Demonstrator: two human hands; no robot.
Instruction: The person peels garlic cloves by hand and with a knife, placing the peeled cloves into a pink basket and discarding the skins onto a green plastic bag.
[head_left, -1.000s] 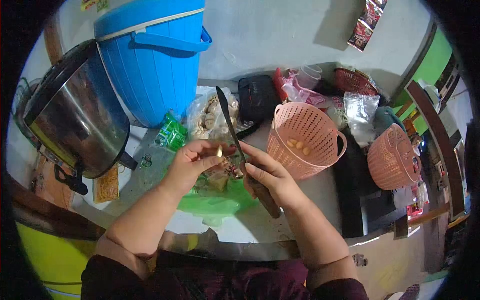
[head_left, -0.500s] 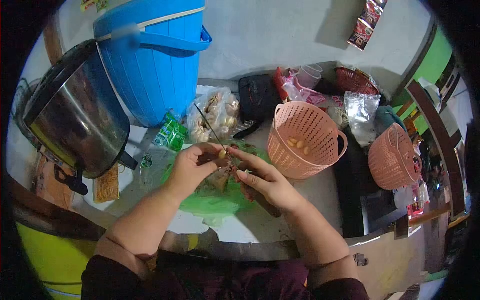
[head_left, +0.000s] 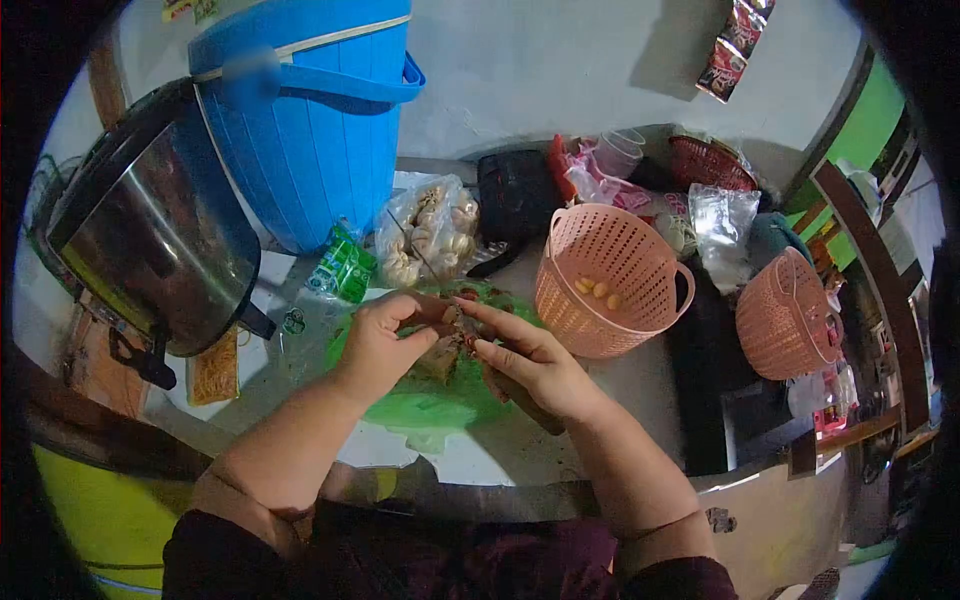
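My left hand (head_left: 385, 345) is closed, fingertips pinched near a small piece that I cannot make out. My right hand (head_left: 530, 360) is wrapped round a knife, with its brown handle (head_left: 535, 405) below the palm and its thin blade (head_left: 420, 256) pointing up and to the left past my left fingers. Both hands meet above a green plastic bag (head_left: 420, 408) with brownish scraps on it. Behind them lies a clear bag of garlic bulbs (head_left: 430, 232). To the right, a pink basket (head_left: 575, 318) holds several pale yellow cloves (head_left: 600, 290).
A blue lidded bucket (head_left: 300, 150) and a dark metal pot (head_left: 165, 240) stand at the left. Beside the garlic are a green packet (head_left: 343, 268) and a black pouch (head_left: 518, 190). A second pink basket (head_left: 785, 320) stands at the right; red sachets (head_left: 735, 50) hang on the wall.
The knife blade has tilted and dropped slightly, and less of it shows clearly. The yellowish piece seen between my left fingertips is now hidden or turned. Both hands remain close together.
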